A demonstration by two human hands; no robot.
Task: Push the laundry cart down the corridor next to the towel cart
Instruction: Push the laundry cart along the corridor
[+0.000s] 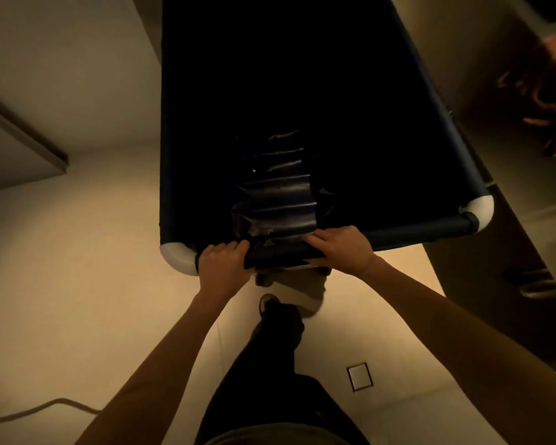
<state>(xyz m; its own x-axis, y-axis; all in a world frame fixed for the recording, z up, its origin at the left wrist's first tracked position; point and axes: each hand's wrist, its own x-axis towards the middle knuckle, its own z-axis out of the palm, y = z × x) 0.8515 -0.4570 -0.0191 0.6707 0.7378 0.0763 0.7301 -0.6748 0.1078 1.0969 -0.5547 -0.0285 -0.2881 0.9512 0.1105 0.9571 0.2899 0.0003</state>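
Note:
The laundry cart (408, 234) is a deep, dark fabric bin with a padded top rail and white rounded corners, filling the upper middle of the view. Its inside is black; a shiny dark liner flap (275, 207) drapes over the near rail. My left hand (222, 263) grips the near rail close to the left white corner (177, 258). My right hand (342, 248) grips the same rail just right of the flap. Both arms are stretched forward. No towel cart is in view.
Pale tiled floor (77, 284) lies to the left. A dark door with a metal lever handle (533, 285) stands close on the right. My leg and shoe (270, 305) are behind the cart. A cord (39, 409) trails at the lower left; a small floor plate (360, 376) is lower right.

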